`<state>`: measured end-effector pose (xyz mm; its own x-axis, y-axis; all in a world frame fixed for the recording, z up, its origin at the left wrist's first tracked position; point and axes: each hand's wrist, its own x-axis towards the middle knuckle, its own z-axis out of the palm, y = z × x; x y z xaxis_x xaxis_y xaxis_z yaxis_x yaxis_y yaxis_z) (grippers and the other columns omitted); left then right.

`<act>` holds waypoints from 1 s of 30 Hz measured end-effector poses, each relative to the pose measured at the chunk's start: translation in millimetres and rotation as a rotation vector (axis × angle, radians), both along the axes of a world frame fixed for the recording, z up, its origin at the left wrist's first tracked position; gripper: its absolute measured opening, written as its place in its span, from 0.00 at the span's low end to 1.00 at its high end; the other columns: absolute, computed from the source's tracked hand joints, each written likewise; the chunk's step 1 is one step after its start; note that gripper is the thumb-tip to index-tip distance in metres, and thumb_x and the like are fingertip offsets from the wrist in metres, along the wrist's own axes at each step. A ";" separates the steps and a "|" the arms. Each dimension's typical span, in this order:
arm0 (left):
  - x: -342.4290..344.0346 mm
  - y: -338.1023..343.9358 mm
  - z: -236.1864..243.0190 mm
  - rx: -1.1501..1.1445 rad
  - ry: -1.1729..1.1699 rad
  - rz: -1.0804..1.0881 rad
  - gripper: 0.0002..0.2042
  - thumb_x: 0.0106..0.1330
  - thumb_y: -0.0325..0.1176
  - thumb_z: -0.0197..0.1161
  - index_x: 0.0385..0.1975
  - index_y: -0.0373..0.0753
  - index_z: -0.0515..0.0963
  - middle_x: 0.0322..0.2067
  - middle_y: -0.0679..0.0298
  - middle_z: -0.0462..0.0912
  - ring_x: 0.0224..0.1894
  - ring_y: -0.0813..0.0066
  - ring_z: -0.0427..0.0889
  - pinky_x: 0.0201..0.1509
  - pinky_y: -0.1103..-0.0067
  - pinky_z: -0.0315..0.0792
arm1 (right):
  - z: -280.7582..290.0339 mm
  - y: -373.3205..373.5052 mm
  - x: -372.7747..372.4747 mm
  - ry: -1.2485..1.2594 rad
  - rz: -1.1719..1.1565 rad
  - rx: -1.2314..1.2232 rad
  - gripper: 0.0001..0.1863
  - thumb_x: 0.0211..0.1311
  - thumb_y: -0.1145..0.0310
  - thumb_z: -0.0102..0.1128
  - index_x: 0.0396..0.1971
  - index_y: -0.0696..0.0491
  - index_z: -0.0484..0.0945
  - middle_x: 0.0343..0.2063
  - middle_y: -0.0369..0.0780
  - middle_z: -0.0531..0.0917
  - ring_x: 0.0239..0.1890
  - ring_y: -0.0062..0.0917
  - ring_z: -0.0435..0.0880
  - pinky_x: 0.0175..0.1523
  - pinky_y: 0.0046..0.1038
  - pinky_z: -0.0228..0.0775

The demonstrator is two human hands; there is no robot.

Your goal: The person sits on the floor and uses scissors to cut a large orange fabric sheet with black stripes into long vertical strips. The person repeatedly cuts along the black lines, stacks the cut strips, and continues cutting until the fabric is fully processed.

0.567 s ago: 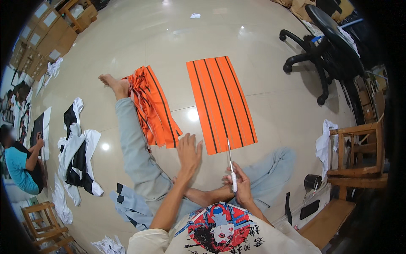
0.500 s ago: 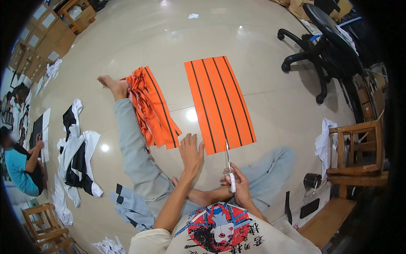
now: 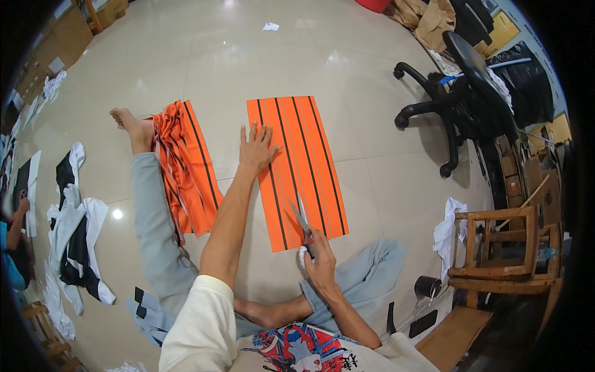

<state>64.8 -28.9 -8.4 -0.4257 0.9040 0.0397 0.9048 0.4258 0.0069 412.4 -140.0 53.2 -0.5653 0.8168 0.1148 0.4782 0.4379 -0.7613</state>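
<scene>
A flat orange cloth panel [image 3: 310, 142] with black and thin pale stripes lies on the floor in front of me. My left hand [image 3: 258, 150] rests on its left edge with the fingers spread. In my right hand [image 3: 320, 257] is a pair of scissors [image 3: 302, 218], its handle wrapped in white. The scissor blades are apart and lie over the lower part of the panel, near its front edge. To the left, a bunched pile of the same orange striped cloth [image 3: 180, 161] lies along my outstretched leg.
Black and white cloth pieces [image 3: 77, 229] lie at left, beside a person's arm [image 3: 17, 226]. A wheeled black chair [image 3: 455, 105] stands at far right. Nearer right are a wooden stool [image 3: 496, 248], a dark cup [image 3: 427, 286] and a black phone [image 3: 423, 323].
My left hand has moved forward from the floor onto the panel's left edge. The scissors have swung left and their blades have opened. The whole view has shifted a little.
</scene>
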 end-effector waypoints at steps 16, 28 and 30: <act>-107.0 -64.9 -3.4 0.144 0.110 0.021 0.37 0.77 0.59 0.47 0.77 0.40 0.57 0.78 0.53 0.53 0.81 0.51 0.44 0.81 0.50 0.40 | -16.5 -14.6 -110.7 0.003 0.105 -0.025 0.36 0.53 0.80 0.65 0.67 0.57 0.71 0.62 0.50 0.77 0.61 0.46 0.78 0.64 0.42 0.71; 174.6 -283.3 36.6 0.590 -0.835 0.559 0.20 0.71 0.38 0.63 0.57 0.32 0.75 0.56 0.48 0.76 0.61 0.48 0.72 0.66 0.58 0.65 | 2.4 -34.6 -48.9 0.210 0.020 -0.515 0.32 0.63 0.81 0.62 0.69 0.58 0.70 0.59 0.44 0.79 0.51 0.28 0.84 0.56 0.25 0.76; 187.1 -292.8 19.1 0.619 -0.755 0.606 0.18 0.70 0.38 0.65 0.53 0.32 0.77 0.50 0.50 0.77 0.57 0.50 0.74 0.62 0.59 0.66 | -9.0 -54.1 -26.1 0.376 -0.018 -0.790 0.33 0.67 0.78 0.64 0.72 0.54 0.67 0.60 0.42 0.79 0.47 0.21 0.84 0.48 0.20 0.78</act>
<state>251.9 -321.7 10.8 -0.8882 0.4573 -0.0444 0.2290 0.5244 0.8201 386.2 -194.1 44.1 -0.5905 0.7442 -0.3123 0.1360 -0.2897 -0.9474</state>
